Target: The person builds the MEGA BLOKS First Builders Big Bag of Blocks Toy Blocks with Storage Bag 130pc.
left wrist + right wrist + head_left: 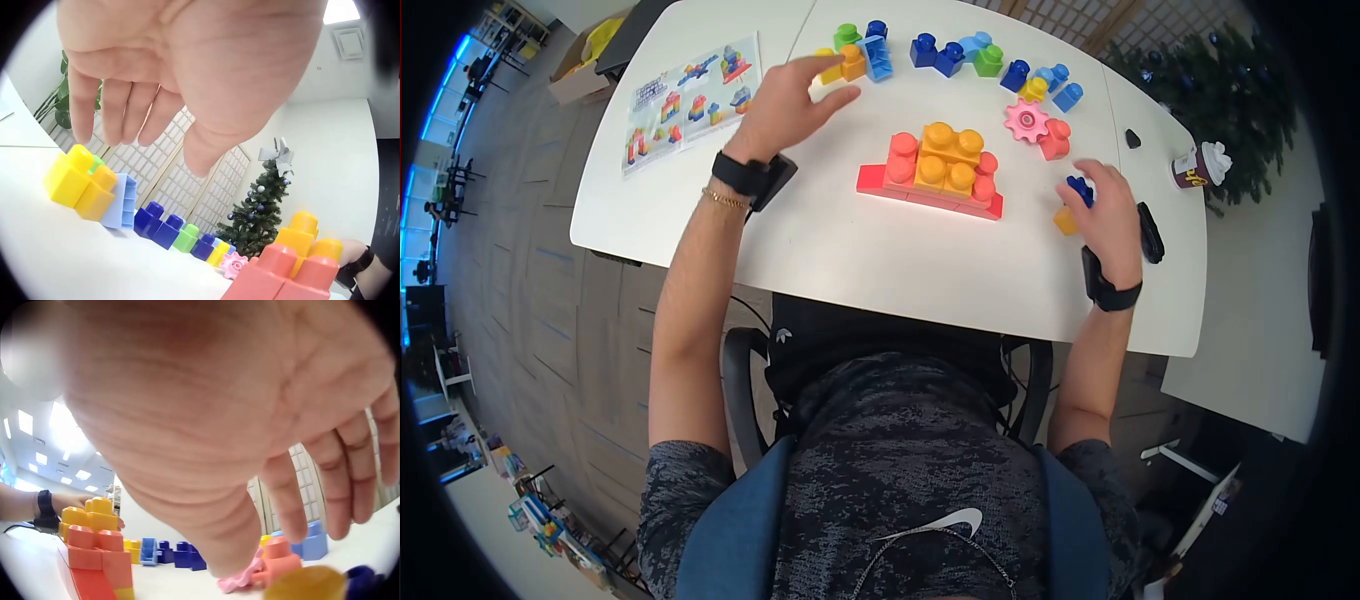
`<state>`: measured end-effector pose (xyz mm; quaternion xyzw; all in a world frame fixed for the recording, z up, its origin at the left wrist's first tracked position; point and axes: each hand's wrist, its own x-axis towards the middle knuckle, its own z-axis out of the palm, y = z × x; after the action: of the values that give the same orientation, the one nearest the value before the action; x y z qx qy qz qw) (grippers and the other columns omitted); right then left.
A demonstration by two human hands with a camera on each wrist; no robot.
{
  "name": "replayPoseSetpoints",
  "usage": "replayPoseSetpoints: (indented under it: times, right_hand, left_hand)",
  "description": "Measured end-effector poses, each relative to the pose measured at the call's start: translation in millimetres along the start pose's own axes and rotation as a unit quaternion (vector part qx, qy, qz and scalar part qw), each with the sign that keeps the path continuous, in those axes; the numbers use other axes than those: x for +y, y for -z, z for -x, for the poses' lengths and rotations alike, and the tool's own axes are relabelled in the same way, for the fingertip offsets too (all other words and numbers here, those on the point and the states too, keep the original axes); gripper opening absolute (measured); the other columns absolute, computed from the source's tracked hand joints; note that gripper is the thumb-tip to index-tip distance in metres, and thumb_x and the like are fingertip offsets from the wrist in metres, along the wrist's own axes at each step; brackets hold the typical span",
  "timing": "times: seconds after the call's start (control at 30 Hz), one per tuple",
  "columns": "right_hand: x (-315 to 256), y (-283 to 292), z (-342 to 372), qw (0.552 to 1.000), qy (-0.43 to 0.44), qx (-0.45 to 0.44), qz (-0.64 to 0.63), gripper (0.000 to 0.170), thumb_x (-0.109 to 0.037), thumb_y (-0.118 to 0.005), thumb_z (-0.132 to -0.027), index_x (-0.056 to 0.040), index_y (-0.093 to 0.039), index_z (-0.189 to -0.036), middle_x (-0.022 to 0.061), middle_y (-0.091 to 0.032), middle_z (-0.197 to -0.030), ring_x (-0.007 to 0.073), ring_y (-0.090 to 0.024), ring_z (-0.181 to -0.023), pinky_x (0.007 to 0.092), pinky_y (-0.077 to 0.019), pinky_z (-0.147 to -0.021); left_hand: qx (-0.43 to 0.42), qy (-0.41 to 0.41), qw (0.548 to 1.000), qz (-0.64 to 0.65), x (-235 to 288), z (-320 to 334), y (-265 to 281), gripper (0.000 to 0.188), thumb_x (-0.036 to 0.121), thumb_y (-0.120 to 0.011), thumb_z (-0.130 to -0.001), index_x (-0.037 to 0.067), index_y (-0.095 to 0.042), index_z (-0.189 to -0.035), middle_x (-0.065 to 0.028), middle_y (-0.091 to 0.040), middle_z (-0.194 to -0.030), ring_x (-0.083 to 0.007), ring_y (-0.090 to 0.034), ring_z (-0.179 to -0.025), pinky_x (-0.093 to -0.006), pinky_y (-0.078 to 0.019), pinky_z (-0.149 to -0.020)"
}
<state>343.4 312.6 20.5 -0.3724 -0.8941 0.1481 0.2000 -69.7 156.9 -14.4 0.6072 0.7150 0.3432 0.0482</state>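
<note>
White and round-cornered, the desk (800, 250) is flanked by a dark tree (1190, 100), with a printed sheet (700, 95) laid at its left. By the left hand (788, 112) a yellow block (830, 73) is approached, thumb and fingers spread apart, nothing gripped. Within the gap between the right hand's (1112, 222) thumb and fingers, a blue piece (1083, 188) is seen, just beside an orange block (1065, 221); these fingers are loosely extended and clamped on nothing. Whether either hand touches a piece cannot be told. Any block picked up would best be pinched on 2 opposite sides, below the stud, and kept level. At mid-desk a red-and-orange stack (935, 170) is set, untouched. Its long axis is laid left to right, the right end angled slightly toward the near edge; its studs are pointed up, and its 2 ends are sloped down.
</note>
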Motion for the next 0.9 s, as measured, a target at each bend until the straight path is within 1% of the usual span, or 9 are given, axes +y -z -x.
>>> replayPoseSetpoints:
  times: [0.07,0.17,0.23,0.33,0.47,0.5,0.63,0.73,0.9]
  right_hand:
    - [10.1,7.0,11.7,0.982,-0.089,-0.014,0.164,0.037,-0.026,-0.083,-0.092,-0.0088,-0.075,-0.123,0.0171,-0.073,-0.108,0.0362,-0.071,-0.101,0.0444,-0.0563,-0.087]
    - [26.4,6.6,18.7,0.984,-0.113,-0.052,0.126,0.039,-0.025,-0.084,-0.091,-0.0073,-0.074,-0.125,0.0189,-0.073,-0.105,0.0374,-0.072,-0.097,0.0439,-0.0571,-0.084]
    - [37.4,0.8,21.8,0.986,-0.125,-0.073,0.087,0.040,-0.023,-0.084,-0.091,-0.0064,-0.073,-0.125,0.0198,-0.073,-0.104,0.0380,-0.072,-0.096,0.0441,-0.0572,-0.083]
    - [47.7,-12.3,22.8,0.985,-0.113,-0.127,0.016,0.039,-0.018,-0.086,-0.088,-0.0041,-0.072,-0.122,0.0214,-0.072,-0.102,0.0387,-0.072,-0.094,0.0445,-0.0568,-0.083]
    - [47.9,-26.8,21.5,0.993,-0.050,-0.100,0.025,0.034,-0.011,-0.086,-0.086,-0.0002,-0.064,-0.110,0.0203,-0.068,-0.102,0.0401,-0.069,-0.094,0.0463,-0.0552,-0.082]
    - [46.4,-29.6,20.4,0.994,-0.040,-0.095,0.035,0.033,-0.009,-0.085,-0.086,0.0006,-0.061,-0.107,0.0199,-0.067,-0.102,0.0407,-0.068,-0.094,0.0470,-0.0546,-0.082]
    - [40.0,-28.6,17.1,0.992,-0.046,-0.109,0.041,0.035,-0.007,-0.084,-0.086,0.0005,-0.057,-0.108,0.0195,-0.064,-0.105,0.0413,-0.065,-0.097,0.0471,-0.0536,-0.084]
    - [36.7,-28.4,13.9,0.990,-0.051,-0.124,0.053,0.038,-0.009,-0.084,-0.087,0.0002,-0.057,-0.112,0.0210,-0.064,-0.109,0.0415,-0.065,-0.102,0.0459,-0.0532,-0.088]
    - [30.9,-31.7,15.3,0.993,-0.065,-0.090,0.042,0.044,-0.019,-0.085,-0.090,-0.0016,-0.059,-0.122,0.0199,-0.063,-0.121,0.0404,-0.064,-0.110,0.0465,-0.0535,-0.094]
  left_hand:
    - [0.036,-0.027,0.999,-0.019,-2.5,-11.9,0.0,0.059,0.040,-0.082,-0.098,0.004,-0.069,-0.143,-0.0204,-0.073,-0.138,-0.0342,-0.073,-0.125,-0.0417,-0.0586,-0.105]
    - [0.035,-0.075,0.994,-0.074,-4.6,-24.4,-6.5,0.063,0.041,-0.079,-0.100,0.009,-0.063,-0.151,-0.0209,-0.064,-0.152,-0.0393,-0.066,-0.135,-0.0446,-0.0543,-0.112]
    - [0.002,-0.020,0.991,-0.129,-7.3,-30.3,-15.3,0.069,0.039,-0.078,-0.099,0.014,-0.055,-0.159,-0.0201,-0.051,-0.165,-0.0413,-0.058,-0.143,-0.0450,-0.0500,-0.117]
    - [-0.019,-0.053,0.988,-0.144,-20.2,-35.6,-25.7,0.071,0.035,-0.080,-0.096,0.012,-0.055,-0.158,-0.0211,-0.046,-0.168,-0.0392,-0.062,-0.139,-0.0443,-0.0534,-0.114]
    - [-0.003,-0.102,0.983,-0.153,-25.3,-36.9,-32.1,0.075,0.035,-0.081,-0.095,0.013,-0.052,-0.160,-0.0200,-0.050,-0.165,-0.0397,-0.060,-0.141,-0.0443,-0.0535,-0.114]
    - [-0.035,-0.066,0.991,-0.109,-24.1,-37.8,-28.9,0.075,0.035,-0.081,-0.094,0.013,-0.052,-0.160,-0.0207,-0.052,-0.162,-0.0403,-0.059,-0.142,-0.0448,-0.0528,-0.114]
    - [-0.068,0.000,0.992,-0.106,-12.7,-32.0,-31.1,0.078,0.032,-0.082,-0.095,0.019,-0.046,-0.163,-0.0262,-0.054,-0.158,-0.0429,-0.055,-0.145,-0.0462,-0.0484,-0.119]
    - [-0.064,-0.024,0.990,-0.124,-10.5,-26.7,-33.0,0.081,0.031,-0.084,-0.093,0.019,-0.045,-0.163,-0.0287,-0.054,-0.156,-0.0440,-0.056,-0.144,-0.0466,-0.0495,-0.118]
    - [-0.062,-0.029,0.991,-0.112,-9.0,-21.6,-31.4,0.080,0.035,-0.084,-0.091,0.020,-0.047,-0.160,-0.0231,-0.068,-0.140,-0.0427,-0.054,-0.146,-0.0499,-0.0514,-0.115]
